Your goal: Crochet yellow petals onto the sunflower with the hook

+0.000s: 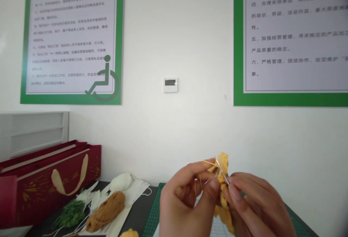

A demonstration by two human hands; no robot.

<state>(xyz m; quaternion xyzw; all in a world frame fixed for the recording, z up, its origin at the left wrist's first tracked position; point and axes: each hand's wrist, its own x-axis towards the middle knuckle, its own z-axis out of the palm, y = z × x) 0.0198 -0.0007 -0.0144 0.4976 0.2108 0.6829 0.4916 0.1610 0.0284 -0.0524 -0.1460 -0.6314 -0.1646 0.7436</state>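
Clenched at the fingertips, the left hand grasps a yellow yarn piece, while the right hand grips a thin metal tool between thumb and forefinger. The yellow yarn piece is between the two hands, right of centre and low in the view, its ruffled upper end standing above the fingers and its lower part hanging down between the palms. The metal tool slants across it, and a yellow strand crosses the left fingers.

Largest of all is the white wall behind. On it are two green-bordered posters, the left poster (with a wheelchair symbol in its lower corner) and the right poster. Dark red bags with pale ribbon handles lie at the left, in front of a pale grey unit. Under the hands and to both sides is a green cutting mat, on a dark tabletop.

Left of the mat, a brown skein lies between a tangle of green yarn and a white, mask-like item with ear loops; a white bundle sits just above the skein. Smaller still are a yellow bit at the bottom edge (partly cut off) and a white wall panel with a dark screen.
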